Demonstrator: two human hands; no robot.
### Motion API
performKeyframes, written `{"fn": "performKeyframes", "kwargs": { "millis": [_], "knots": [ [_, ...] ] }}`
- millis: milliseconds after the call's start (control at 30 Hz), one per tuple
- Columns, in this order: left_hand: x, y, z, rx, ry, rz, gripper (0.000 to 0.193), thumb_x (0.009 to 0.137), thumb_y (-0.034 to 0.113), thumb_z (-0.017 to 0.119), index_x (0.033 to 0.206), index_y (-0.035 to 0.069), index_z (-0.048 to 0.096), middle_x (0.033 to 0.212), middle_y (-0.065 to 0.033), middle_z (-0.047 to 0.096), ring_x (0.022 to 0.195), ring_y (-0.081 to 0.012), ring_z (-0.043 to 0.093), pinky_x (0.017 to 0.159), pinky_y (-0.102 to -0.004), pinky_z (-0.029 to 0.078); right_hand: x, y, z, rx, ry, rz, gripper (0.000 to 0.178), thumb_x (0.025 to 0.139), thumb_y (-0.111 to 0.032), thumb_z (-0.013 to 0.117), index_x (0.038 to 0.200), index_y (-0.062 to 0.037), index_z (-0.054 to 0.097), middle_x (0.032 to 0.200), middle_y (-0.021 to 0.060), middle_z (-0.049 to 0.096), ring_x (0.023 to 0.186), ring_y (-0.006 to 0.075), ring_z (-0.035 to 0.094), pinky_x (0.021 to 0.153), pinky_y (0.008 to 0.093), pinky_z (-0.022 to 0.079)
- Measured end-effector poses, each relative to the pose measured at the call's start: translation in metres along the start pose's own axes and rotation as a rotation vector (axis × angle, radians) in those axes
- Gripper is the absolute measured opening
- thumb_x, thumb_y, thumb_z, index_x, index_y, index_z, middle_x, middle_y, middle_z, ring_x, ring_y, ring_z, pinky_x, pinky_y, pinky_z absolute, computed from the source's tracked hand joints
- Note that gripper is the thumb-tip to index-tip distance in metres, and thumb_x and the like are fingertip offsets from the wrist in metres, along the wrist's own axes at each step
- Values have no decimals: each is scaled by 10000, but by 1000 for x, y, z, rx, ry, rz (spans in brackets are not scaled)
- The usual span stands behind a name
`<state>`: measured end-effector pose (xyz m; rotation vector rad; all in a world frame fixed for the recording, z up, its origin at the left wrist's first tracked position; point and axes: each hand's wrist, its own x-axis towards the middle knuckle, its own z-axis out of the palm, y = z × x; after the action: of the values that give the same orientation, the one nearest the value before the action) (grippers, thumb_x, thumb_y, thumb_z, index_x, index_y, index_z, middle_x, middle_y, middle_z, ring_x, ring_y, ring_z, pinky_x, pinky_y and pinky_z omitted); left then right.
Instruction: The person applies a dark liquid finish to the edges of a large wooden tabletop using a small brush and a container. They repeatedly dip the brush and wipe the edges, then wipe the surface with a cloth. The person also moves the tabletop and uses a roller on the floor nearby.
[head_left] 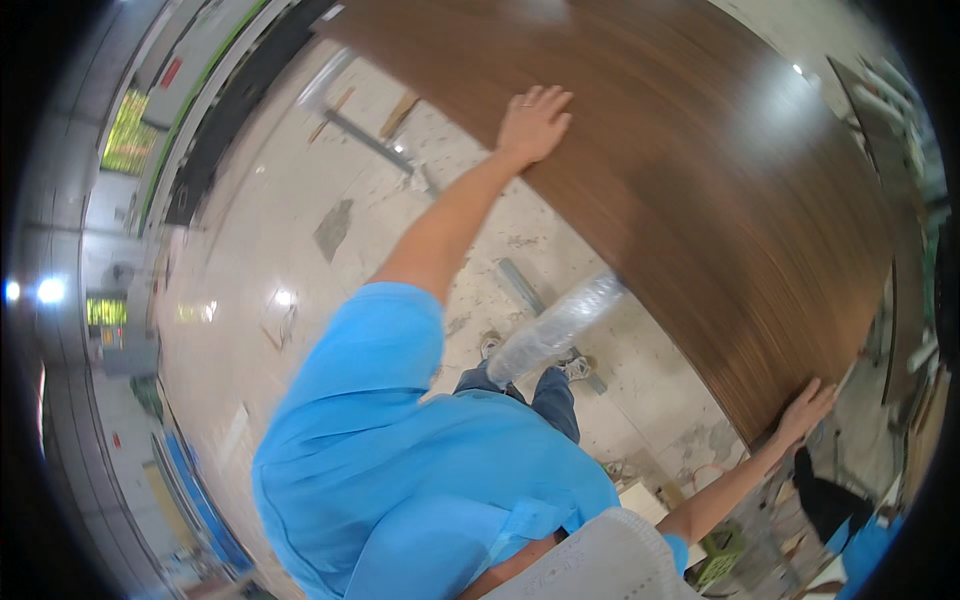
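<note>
A large brown wood-grain panel (680,170) spans the upper right, lying flat above the floor. My left hand (535,125) rests on the panel close to its near long edge, palm down with the fingers stretched out. At the panel's near right corner, my right hand (805,412) touches the end edge with its fingers extended. Both hands are apart from each other along the board. A bar wrapped in clear film (555,325) juts out from under the panel toward my body; its far part is hidden by the board.
Grey metal bars (370,143) stand or lie on the pale, scuffed floor (240,290). Another dark panel (903,290) leans at the right. A person's dark and blue clothing (835,510) shows at lower right, by a green crate (720,555). A long machine (215,130) runs along the left.
</note>
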<state>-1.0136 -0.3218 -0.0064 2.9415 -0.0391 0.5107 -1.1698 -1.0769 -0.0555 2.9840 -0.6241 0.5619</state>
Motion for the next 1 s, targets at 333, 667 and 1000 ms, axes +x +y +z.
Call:
{"fn": "performKeyframes", "kwargs": {
  "millis": [333, 667, 1000],
  "knots": [
    [-129, 49, 4, -169, 39, 108, 634, 1083, 429, 503, 1594, 58, 447, 1675, -207, 394, 1564, -412, 322, 1293, -569, 236, -70, -223, -35, 45, -231, -194, 752, 1127, -606, 328, 1690, -108, 315, 1735, 231, 284, 1580, 458, 286, 1287, 553, 256],
    [-593, -116, 34, -558, -1021, -398, 585, 991, 503, 607, 1324, 30, 694, 1283, -272, 702, 1200, -461, 659, 1032, -528, 517, -147, -449, -44, 30, -225, -450, 803, 1122, -608, 326, 1691, -44, 273, 1744, 252, 245, 1603, 452, 232, 1304, 547, 205],
    [-932, -314, -82, -290, -352, -1697, 363, 1007, 366, 620, 915, 30, 720, 804, -128, 702, 712, -266, 695, 663, -415, 564, -186, -664, -69, 125, -227, -688, 901, 1095, -643, 375, 1658, 53, 268, 1726, 278, 266, 1611, 443, 219, 1316, 524, 184]
  ]
}}
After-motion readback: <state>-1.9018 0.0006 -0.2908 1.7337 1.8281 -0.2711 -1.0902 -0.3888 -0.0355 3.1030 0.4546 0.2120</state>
